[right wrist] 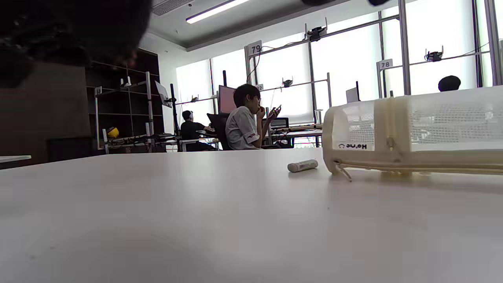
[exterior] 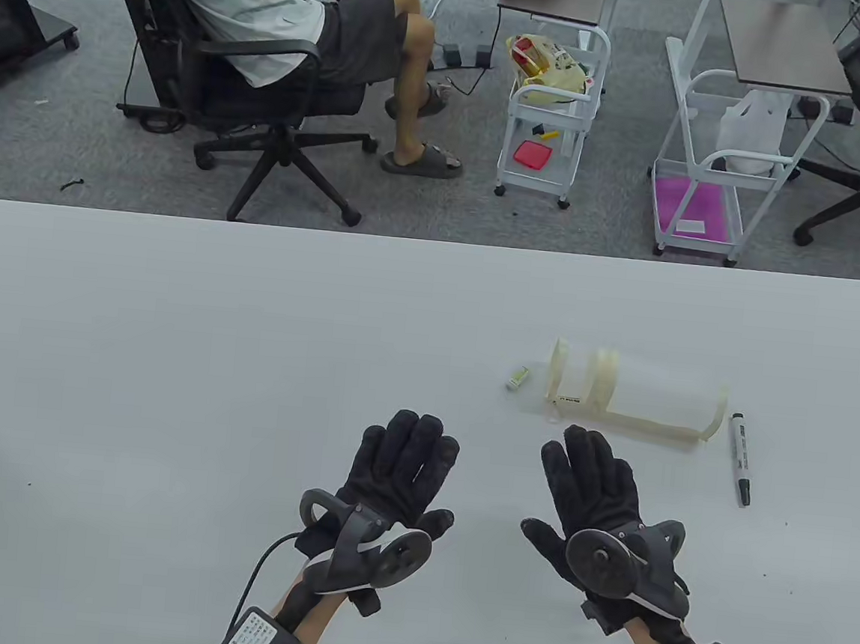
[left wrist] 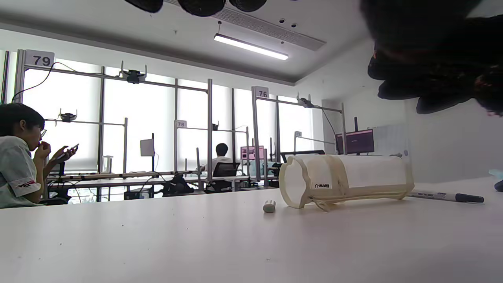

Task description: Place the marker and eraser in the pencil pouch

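Observation:
A translucent cream pencil pouch [exterior: 638,391] lies on its side on the white table, right of centre; it also shows in the left wrist view [left wrist: 346,179] and the right wrist view [right wrist: 416,131]. A small white eraser [exterior: 518,377] lies just left of the pouch's end, also in the wrist views [left wrist: 269,206] [right wrist: 302,165]. A marker with a black cap [exterior: 740,458] lies to the right of the pouch, seen too in the left wrist view [left wrist: 446,195]. My left hand [exterior: 406,464] and right hand [exterior: 591,475] lie flat with fingers spread, empty, in front of the pouch.
The table's far edge [exterior: 437,241] runs across the view. Beyond it are a seated person on an office chair [exterior: 272,60] and two white carts [exterior: 549,122] on the floor.

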`<control>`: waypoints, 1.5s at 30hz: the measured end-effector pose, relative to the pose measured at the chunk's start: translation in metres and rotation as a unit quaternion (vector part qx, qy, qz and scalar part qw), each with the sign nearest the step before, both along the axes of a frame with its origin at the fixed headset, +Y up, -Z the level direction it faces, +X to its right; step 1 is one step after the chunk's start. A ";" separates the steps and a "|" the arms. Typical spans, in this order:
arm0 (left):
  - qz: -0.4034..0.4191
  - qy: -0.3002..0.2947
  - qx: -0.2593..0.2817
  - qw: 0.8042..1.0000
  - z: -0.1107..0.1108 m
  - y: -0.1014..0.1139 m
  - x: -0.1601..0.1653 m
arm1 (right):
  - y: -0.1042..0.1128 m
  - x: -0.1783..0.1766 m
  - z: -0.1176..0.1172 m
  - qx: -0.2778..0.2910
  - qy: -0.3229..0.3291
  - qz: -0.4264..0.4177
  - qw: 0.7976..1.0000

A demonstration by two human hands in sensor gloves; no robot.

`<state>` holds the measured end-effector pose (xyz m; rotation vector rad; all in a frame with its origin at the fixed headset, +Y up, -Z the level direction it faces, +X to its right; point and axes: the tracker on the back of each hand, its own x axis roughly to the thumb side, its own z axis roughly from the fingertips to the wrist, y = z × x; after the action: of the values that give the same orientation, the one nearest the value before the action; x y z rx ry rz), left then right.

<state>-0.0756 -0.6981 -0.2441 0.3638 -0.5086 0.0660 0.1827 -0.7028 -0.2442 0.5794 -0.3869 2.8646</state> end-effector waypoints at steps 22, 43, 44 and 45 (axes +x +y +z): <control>-0.004 0.005 -0.001 1.000 -0.005 0.002 -0.002 | 0.055 0.085 -0.042 0.017 -0.117 -0.017 0.993; -0.011 0.005 0.002 1.000 -0.001 0.000 0.001 | -0.024 0.181 -0.179 -0.194 -0.255 0.165 0.933; -0.011 0.005 0.002 1.000 -0.001 0.000 0.001 | -0.024 0.180 -0.180 -0.181 -0.255 0.164 0.936; -0.012 0.006 0.002 1.000 -0.001 0.000 0.001 | -0.024 0.179 -0.181 -0.173 -0.254 0.166 0.937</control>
<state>-0.0746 -0.6982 -0.2456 0.3627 -0.5005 0.0400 0.3621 -0.7267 -0.4255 -0.1883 0.1734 3.2714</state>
